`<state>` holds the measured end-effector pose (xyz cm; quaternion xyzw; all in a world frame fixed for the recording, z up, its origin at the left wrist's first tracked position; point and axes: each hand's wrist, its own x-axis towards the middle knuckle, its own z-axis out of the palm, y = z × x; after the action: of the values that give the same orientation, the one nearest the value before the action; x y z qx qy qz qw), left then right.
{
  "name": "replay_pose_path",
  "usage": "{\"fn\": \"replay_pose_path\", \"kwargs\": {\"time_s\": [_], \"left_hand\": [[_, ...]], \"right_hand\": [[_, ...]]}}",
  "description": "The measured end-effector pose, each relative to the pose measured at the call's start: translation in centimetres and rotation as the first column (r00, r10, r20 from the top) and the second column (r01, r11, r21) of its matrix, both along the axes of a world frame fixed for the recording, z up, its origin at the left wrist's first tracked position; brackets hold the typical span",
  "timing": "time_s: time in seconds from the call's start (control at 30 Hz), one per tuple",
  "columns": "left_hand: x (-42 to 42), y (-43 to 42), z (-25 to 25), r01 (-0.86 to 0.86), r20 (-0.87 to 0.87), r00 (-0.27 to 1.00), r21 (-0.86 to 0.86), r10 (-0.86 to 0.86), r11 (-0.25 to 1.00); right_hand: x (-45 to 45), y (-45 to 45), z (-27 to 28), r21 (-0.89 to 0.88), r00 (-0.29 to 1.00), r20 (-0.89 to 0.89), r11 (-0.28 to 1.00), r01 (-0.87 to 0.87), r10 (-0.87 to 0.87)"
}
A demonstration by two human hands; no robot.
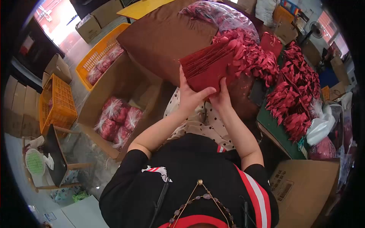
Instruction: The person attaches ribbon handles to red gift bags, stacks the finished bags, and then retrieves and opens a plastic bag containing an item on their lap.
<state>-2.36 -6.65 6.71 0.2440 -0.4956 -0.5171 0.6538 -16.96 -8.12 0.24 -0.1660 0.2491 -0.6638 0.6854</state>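
Note:
Both my hands hold a stack of flat, dark red packets (211, 74) that look like envelopes, raised above my lap. My left hand (190, 93) grips the stack's lower left side, its thumb lying across the front. From the lower right, my right hand (221, 95) presses on it with the thumb upright; its other fingers are mostly hidden behind. Just past the stack lies a heap of loose red leaf-shaped strips (256, 57) on a brown cloth-covered surface (167, 34).
To my left, an open cardboard box (93, 110) holds several plastic-wrapped red bundles (118, 117). Orange crates (57, 100) stand beyond it. On my right, more red strips (294, 91) cover a green board (279, 133) beside a white plastic bag (321, 125). A closed carton (300, 186) sits nearer me.

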Motion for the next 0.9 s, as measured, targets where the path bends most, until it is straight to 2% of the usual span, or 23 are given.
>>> {"fn": "replay_pose_path", "kwargs": {"time_s": [0.07,0.17,0.23,0.3,0.37,0.4,0.43,0.47,0.5,0.53,0.57,0.6,0.63,0.67,0.7,0.73,0.77,0.83,0.9], "left_hand": [[0.0,-0.6,0.0,0.016,0.004,1.000,-0.003,-0.016,1.000],[0.0,-0.8,-0.5,0.007,0.076,0.997,-0.032,-0.005,0.999],[0.2,-1.0,0.7,0.029,0.120,0.992,-0.014,-0.027,0.999],[0.2,-2.0,1.1,0.013,0.060,0.998,-0.004,-0.013,1.000],[0.7,-3.3,1.2,-0.037,0.120,0.991,-0.119,0.051,0.992],[0.8,-3.4,1.9,-0.129,0.189,0.970,-0.132,0.152,0.983],[1.1,-4.2,1.9,-0.126,0.189,0.971,-0.131,0.150,0.983],[1.7,-5.1,1.7,-0.153,0.266,0.942,-0.205,0.206,0.967],[2.0,-6.0,1.6,-0.173,0.337,0.903,-0.282,0.266,0.944],[2.2,-6.7,1.5,-0.125,0.272,0.948,-0.150,0.163,0.981],[2.4,-7.9,1.0,-0.128,0.267,0.949,-0.151,0.165,0.980],[2.6,-9.3,0.3,-0.139,0.265,0.945,-0.211,0.193,0.968],[2.9,-10.3,-0.2,-0.147,0.264,0.940,-0.265,0.218,0.953],[3.2,-10.8,0.2,-0.160,0.324,0.916,-0.240,0.235,0.958],[3.2,-11.7,-0.1,-0.160,0.323,0.918,-0.228,0.230,0.960],[3.1,-12.7,-0.5,-0.134,0.327,0.923,-0.225,0.204,0.965],[3.3,-13.4,-1.1,-0.107,0.333,0.926,-0.223,0.179,0.969],[3.5,-14.2,-2.2,-0.098,0.407,0.898,-0.191,0.169,0.977],[3.3,-14.7,-3.1,-0.066,0.380,0.914,-0.204,0.141,0.977]], "right_hand": [[-0.5,-0.3,-1.0,-0.114,0.996,0.050,0.992,-0.062,0.068],[-1.1,0.0,-0.4,-0.191,0.984,0.053,0.968,-0.160,0.173],[-1.3,-0.6,-1.4,-0.192,0.987,0.013,0.969,-0.154,0.159],[-1.3,-0.8,-1.6,-0.190,0.990,-0.025,0.971,-0.144,0.142],[-0.6,-0.8,-0.1,-0.120,0.981,-0.176,0.988,-0.101,0.080],[-1.0,-0.9,0.5,-0.116,0.982,-0.176,0.989,-0.096,0.075],[-1.8,-1.2,1.3,0.004,0.901,-0.341,0.959,-0.283,0.267],[-2.5,-1.4,2.2,0.151,0.759,-0.467,0.887,-0.437,0.453],[-2.8,-1.2,4.1,0.303,0.586,-0.595,0.829,-0.469,0.549],[-3.6,-0.5,6.1,0.295,0.367,-0.762,0.791,-0.537,0.534],[-4.4,0.0,8.6,0.308,0.122,-0.878,0.741,-0.597,0.463],[-4.8,0.4,11.9,0.309,0.101,-0.884,0.732,-0.608,0.457],[-5.3,0.3,13.2,0.094,0.270,-0.914,0.805,-0.586,0.303],[-5.7,0.1,14.1,-0.120,0.429,-0.892,0.842,-0.525,0.141],[-6.1,-0.8,15.1,-0.326,0.486,-0.867,0.864,-0.383,-0.111],[-6.2,-2.2,15.6,-0.473,0.518,-0.804,0.843,-0.257,-0.293],[-6.2,-3.7,16.6,-0.511,0.534,-0.767,0.842,-0.174,-0.356],[-6.2,-8.1,16.2,-0.596,0.416,-0.744,0.801,-0.058,-0.523],[-6.2,-11.7,15.5,-0.624,0.001,-0.780,0.776,-0.096,-0.626]]}}
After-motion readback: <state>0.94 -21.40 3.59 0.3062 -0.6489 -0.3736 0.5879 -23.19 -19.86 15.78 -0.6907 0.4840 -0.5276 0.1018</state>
